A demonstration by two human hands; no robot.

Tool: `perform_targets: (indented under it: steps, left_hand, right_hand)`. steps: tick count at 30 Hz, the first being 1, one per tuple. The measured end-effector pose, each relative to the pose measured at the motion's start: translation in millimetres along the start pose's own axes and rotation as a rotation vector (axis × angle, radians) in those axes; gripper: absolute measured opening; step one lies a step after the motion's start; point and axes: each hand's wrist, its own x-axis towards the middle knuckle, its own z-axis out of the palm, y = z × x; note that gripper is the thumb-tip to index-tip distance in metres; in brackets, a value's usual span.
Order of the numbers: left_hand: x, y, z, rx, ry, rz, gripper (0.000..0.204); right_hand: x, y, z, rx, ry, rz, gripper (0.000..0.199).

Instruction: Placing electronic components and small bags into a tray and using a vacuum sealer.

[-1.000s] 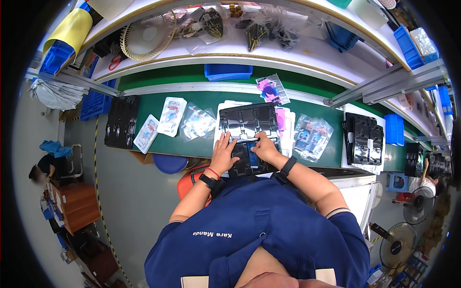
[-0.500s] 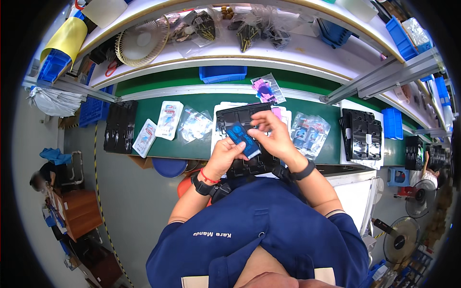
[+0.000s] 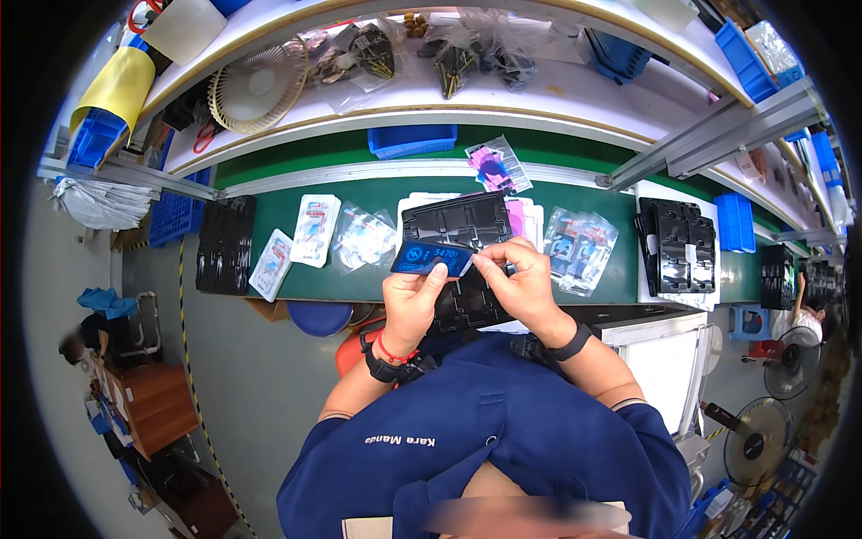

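My left hand (image 3: 412, 301) and my right hand (image 3: 521, 286) hold a small flat blue card-like piece (image 3: 432, 258) between them, lifted above the green work surface (image 3: 296, 280). The left fingers pinch its lower left edge and the right fingers grip its right end. Under the hands lies a black moulded tray (image 3: 460, 225), with a second black tray (image 3: 467, 305) partly hidden at the near edge.
Clear bags with blue parts (image 3: 579, 244) lie to the right, white blister packs (image 3: 312, 230) and a bag (image 3: 363, 241) to the left. Black tray stacks stand at the far left (image 3: 224, 244) and right (image 3: 676, 244). A blue bin (image 3: 411, 141) sits behind, shelves above.
The hands rose from the black tray with the blue piece. It has since turned flatter and shifted a little left, held between both hands.
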Motion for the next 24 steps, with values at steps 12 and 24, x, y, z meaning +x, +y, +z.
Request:
perform_targets:
  steps: [12, 24]
  left_hand:
    - [12, -10, -14, -0.190, 0.245, -0.084, 0.015]
    - [22, -75, -59, 0.288, -0.273, -0.238, 0.014]
  right_hand:
    - [-2, -2, 2, -0.109, 0.129, -0.648, 0.019]
    - [1, 36, 3, 0.246, -0.092, 0.219, 0.076]
